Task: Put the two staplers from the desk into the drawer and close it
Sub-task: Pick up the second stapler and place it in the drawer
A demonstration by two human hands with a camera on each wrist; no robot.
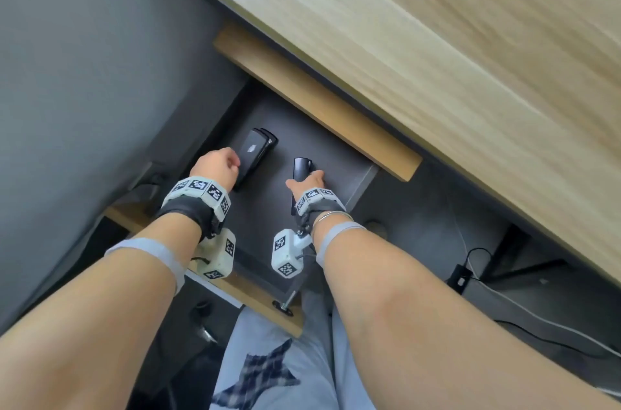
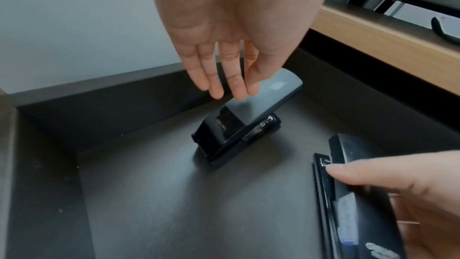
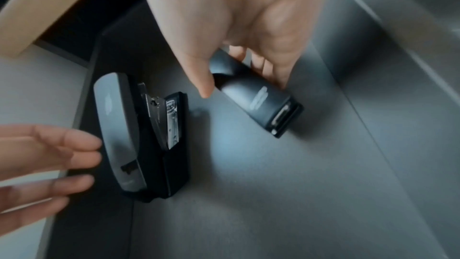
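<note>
The dark grey drawer is pulled out under the desk, and both staplers lie on its floor. The larger stapler, with a grey top, sits at the left. My left hand hovers just over its rear end, fingers straight and holding nothing. The smaller black stapler lies to the right. My right hand grips it, thumb on one side and fingers curled round the other, low on the drawer floor.
The light wooden desk top overhangs the drawer's far end, with a wooden rail below it. The drawer's wooden front is against my legs. A grey wall stands at the left, and cables lie on the floor at the right.
</note>
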